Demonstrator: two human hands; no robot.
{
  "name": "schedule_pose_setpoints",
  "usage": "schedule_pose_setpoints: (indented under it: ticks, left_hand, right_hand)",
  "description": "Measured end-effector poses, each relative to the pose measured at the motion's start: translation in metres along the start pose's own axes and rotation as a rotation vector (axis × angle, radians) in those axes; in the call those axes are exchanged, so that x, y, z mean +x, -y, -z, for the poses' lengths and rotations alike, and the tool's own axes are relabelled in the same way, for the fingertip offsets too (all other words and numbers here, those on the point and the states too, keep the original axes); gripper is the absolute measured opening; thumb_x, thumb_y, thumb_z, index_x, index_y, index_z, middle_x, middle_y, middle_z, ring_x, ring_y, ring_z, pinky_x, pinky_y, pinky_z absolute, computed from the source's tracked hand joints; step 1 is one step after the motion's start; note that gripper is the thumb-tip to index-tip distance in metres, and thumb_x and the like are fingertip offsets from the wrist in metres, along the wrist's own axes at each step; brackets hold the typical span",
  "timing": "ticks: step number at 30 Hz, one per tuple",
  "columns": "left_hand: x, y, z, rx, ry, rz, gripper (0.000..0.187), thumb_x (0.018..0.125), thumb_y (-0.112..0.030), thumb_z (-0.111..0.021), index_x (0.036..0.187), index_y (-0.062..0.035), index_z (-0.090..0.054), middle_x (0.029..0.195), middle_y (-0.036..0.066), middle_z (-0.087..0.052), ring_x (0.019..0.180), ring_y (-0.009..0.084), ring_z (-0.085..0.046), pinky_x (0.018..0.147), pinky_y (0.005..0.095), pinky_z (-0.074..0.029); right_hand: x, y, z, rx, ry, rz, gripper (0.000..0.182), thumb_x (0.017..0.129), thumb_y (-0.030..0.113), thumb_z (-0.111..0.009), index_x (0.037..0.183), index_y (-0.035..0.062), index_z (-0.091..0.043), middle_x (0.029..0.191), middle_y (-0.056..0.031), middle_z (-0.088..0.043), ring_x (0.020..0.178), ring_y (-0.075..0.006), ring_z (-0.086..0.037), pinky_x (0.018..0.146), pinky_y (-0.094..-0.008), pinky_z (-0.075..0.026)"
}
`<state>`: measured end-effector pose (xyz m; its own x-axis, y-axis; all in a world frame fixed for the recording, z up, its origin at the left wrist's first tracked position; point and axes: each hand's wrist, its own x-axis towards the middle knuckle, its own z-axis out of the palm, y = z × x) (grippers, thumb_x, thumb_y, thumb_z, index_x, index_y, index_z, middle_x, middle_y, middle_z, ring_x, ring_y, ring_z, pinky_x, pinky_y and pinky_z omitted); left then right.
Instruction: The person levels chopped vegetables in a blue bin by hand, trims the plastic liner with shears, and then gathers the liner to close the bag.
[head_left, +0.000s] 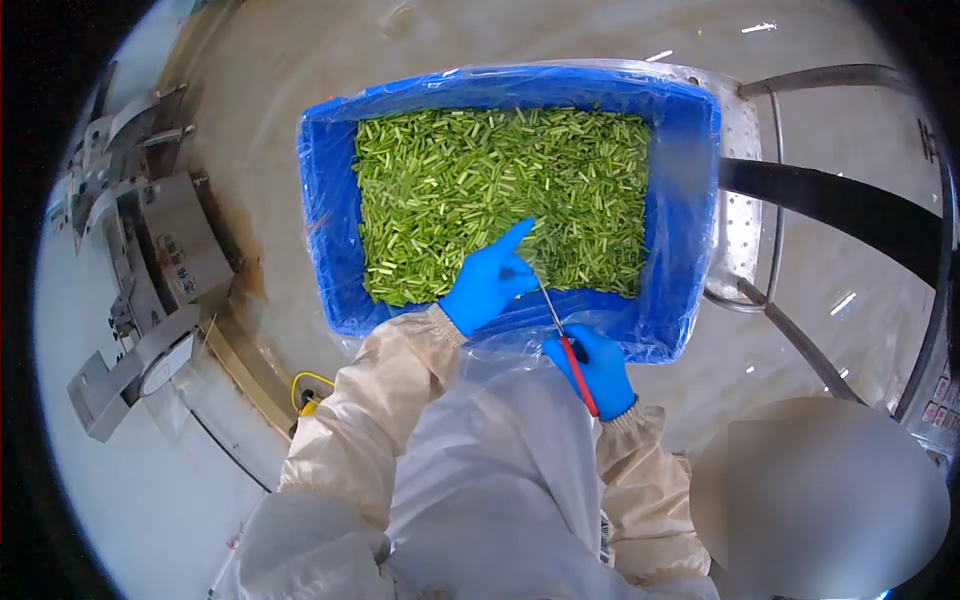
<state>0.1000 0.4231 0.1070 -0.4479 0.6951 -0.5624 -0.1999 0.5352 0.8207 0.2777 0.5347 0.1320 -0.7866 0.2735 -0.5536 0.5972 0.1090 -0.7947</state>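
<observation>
Cut green stems (430, 190) fill a blue crate (333, 240) lined with clear plastic. Over the near part of the stems is my left hand (492, 283) in a blue glove, its index finger stretched out and the other fingers curled; whether they hold anything is too small to tell. My right hand (597, 372), also gloved in blue, grips a red-handled tool (577, 375) at the crate's near edge. The tool's thin metal end points up toward my left fingertips.
The crate rests on a perforated metal stand (742, 235) with curved metal bars at the right. Metal equipment (180, 240) stands at the left, near a yellow cable (312, 378). A blurred round shape (820, 500) covers the lower right.
</observation>
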Motion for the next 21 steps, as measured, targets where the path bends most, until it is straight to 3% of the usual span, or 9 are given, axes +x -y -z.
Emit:
schedule_pose_setpoints:
  ticks: [3, 5, 6, 8, 9, 11, 14, 17, 21]
  left_hand:
    - [-0.001, 0.002, -0.001, -0.057, -0.008, 0.063, 0.071, 0.075, 0.002, -0.061, 0.136, -0.0131, -0.031, 0.075, 0.003, -0.059, 0.066, 0.0079, -0.054, 0.062, 0.0235, -0.046]
    - [-0.001, 0.013, -0.002, 0.042, -0.026, 0.009, 0.055, 0.074, -0.001, -0.062, 0.125, -0.0106, -0.046, 0.079, 0.006, -0.061, 0.069, 0.0156, -0.057, 0.066, 0.0295, -0.047]
    - [0.0, 0.02, 0.002, 0.044, -0.032, 0.011, 0.055, 0.074, -0.001, -0.062, 0.125, -0.0106, -0.046, 0.079, 0.006, -0.061, 0.069, 0.0156, -0.057, 0.066, 0.0295, -0.047]
    - [0.007, 0.035, 0.021, 0.725, -0.303, -0.484, 0.029, 0.073, -0.006, -0.063, 0.102, -0.0085, -0.06, 0.079, 0.009, -0.06, 0.074, 0.0265, -0.056, 0.069, 0.0379, -0.045]
    - [0.01, 0.04, 0.033, 0.727, -0.304, -0.482, 0.029, 0.073, -0.006, -0.063, 0.102, -0.0085, -0.06, 0.079, 0.009, -0.06, 0.074, 0.0265, -0.056, 0.069, 0.0379, -0.045]
    - [0.019, 0.048, 0.061, 1.1, -0.467, -0.245, 0.015, 0.071, -0.016, -0.062, 0.085, -0.0115, -0.063, 0.079, 0.008, -0.057, 0.08, 0.0306, -0.052, 0.069, 0.0423, -0.043]
    - [0.036, 0.05, 0.082, 1.182, -0.653, -0.284, 0.01, 0.07, -0.015, -0.062, 0.079, -0.0124, -0.062, 0.081, 0.007, -0.054, 0.083, 0.0282, -0.051, 0.069, 0.0415, -0.041]
    - [0.051, 0.064, 0.092, 1.364, -0.546, -0.173, 0.012, 0.069, -0.014, -0.065, 0.081, -0.0127, -0.061, 0.091, 0.006, -0.055, 0.086, 0.0294, -0.05, 0.066, 0.042, -0.041]
    - [0.053, 0.063, 0.095, 1.353, -0.561, -0.146, 0.009, 0.069, -0.014, -0.063, 0.078, -0.0115, -0.061, 0.086, 0.006, -0.055, 0.087, 0.0278, -0.051, 0.069, 0.0422, -0.041]
  right_hand:
    - [-0.002, -0.012, -0.008, 0.044, -0.07, -0.009, 0.028, 0.076, 0.027, -0.068, 0.092, 0.0049, -0.058, 0.058, -0.0104, -0.054, 0.05, -0.0193, -0.049, 0.049, -0.0326, -0.041]
    - [-0.004, -0.023, -0.009, 0.294, -0.104, -0.177, 0.022, 0.079, 0.023, -0.067, 0.091, 0.0059, -0.059, 0.055, -0.0048, -0.053, 0.047, -0.0117, -0.048, 0.043, -0.029, -0.038]
    - [-0.005, -0.02, -0.005, 0.296, -0.099, -0.173, 0.022, 0.079, 0.023, -0.067, 0.091, 0.0059, -0.059, 0.055, -0.0048, -0.053, 0.047, -0.0117, -0.048, 0.043, -0.029, -0.038]
    - [-0.007, -0.009, 0.005, 0.571, -0.048, -0.421, 0.016, 0.083, 0.019, -0.062, 0.093, 0.0065, -0.057, 0.058, 0.0043, -0.047, 0.047, -0.0029, -0.042, 0.04, -0.0187, -0.031]
    - [-0.008, -0.01, 0.007, 0.572, -0.045, -0.42, 0.016, 0.083, 0.019, -0.062, 0.093, 0.0065, -0.057, 0.058, 0.0043, -0.047, 0.047, -0.0029, -0.042, 0.04, -0.0187, -0.031]
    - [-0.009, -0.012, 0.01, 0.556, -0.104, -0.45, 0.015, 0.083, 0.017, -0.062, 0.093, 0.0059, -0.057, 0.059, 0.0038, -0.047, 0.047, -0.0032, -0.041, 0.04, -0.0188, -0.032]
    - [-0.008, -0.014, 0.01, 0.532, -0.109, -0.43, 0.016, 0.083, 0.017, -0.062, 0.094, 0.0058, -0.057, 0.06, 0.0032, -0.048, 0.047, -0.0035, -0.041, 0.04, -0.0188, -0.032]
    - [-0.002, -0.032, -0.004, 0.39, -0.131, -0.235, 0.017, 0.083, 0.017, -0.062, 0.095, 0.0059, -0.057, 0.061, 0.0025, -0.049, 0.048, -0.004, -0.042, 0.04, -0.0192, -0.033]
    - [0.003, -0.018, -0.012, 0.375, -0.124, -0.205, 0.018, 0.083, 0.018, -0.062, 0.096, 0.0061, -0.057, 0.062, 0.0021, -0.05, 0.048, -0.0045, -0.044, 0.041, -0.0198, -0.034]
